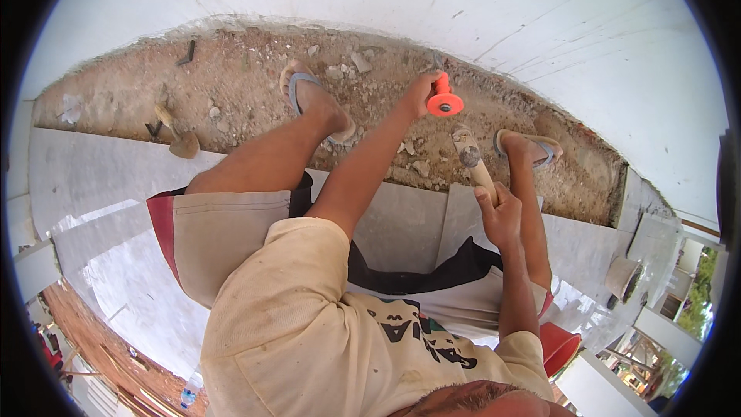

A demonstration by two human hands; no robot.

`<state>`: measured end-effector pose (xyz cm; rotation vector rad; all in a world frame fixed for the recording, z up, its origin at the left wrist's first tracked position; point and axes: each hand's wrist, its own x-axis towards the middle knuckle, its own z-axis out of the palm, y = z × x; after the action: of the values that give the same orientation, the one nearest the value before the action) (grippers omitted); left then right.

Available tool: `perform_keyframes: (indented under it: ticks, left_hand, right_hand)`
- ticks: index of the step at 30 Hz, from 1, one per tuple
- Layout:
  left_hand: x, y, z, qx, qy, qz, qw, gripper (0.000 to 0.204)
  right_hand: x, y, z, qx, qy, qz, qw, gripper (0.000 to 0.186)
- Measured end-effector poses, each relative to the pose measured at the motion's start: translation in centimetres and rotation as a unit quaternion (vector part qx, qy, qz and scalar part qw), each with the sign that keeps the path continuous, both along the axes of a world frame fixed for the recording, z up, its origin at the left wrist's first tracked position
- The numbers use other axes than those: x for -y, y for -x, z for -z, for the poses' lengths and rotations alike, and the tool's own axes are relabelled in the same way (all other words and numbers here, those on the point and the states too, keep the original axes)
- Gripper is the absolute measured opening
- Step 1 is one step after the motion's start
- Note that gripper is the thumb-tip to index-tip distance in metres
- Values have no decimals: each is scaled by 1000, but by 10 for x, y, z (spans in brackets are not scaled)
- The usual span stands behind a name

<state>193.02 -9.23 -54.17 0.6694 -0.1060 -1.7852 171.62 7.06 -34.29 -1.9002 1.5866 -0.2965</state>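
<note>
Where the white wall (540,8) meets the rubble strip (247,69), head view: an orange-gripped chisel (443,96) is held, its round guard facing the camera; whether its tip touches the wall is too small to tell.
Left hand (421,93): fingers wrapped around the chisel's grip.
Right hand (502,215): clamped on the handle of a wooden-handled hammer (472,161), whose head is near the chisel, below and right, apart from it.
Sandalled feet (312,99): one to the chisel's left, one to its lower right.
Trowel (184,144): lying well left of the chisel.
Grey tiles (401,224): spread below the chisel, beneath the crouching person.
</note>
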Motion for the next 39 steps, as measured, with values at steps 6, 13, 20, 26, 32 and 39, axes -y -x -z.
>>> perform_keyframes:
  ticks: [6, 13, 20, 26, 32, 39]
  left_hand:
    - [-4, -12, 11, 59, 39, 33, 997, 28]
    - [-7, -22, 5, 79, 36, 79, 993, 29]
    - [-5, -26, 15, 84, 45, 98, 991, 33]
    - [-3, -32, 18, 51, 61, 109, 991, 32]
    - [-4, -29, 12, 71, 36, 97, 992, 34]
    - [1, -28, 27, 28, 81, 73, 994, 31]
  right_hand:
    - [9, -6, -7, -112, 75, -160, 978, 38]
    - [25, -22, -8, -108, 168, -397, 896, 40]
    - [85, -33, 30, -217, 154, -541, 798, 39]
    - [79, -25, 48, -244, 131, -350, 895, 39]
    - [42, -38, 22, -132, 168, -575, 790, 37]
    - [95, -36, 42, -272, 120, -306, 904, 41]
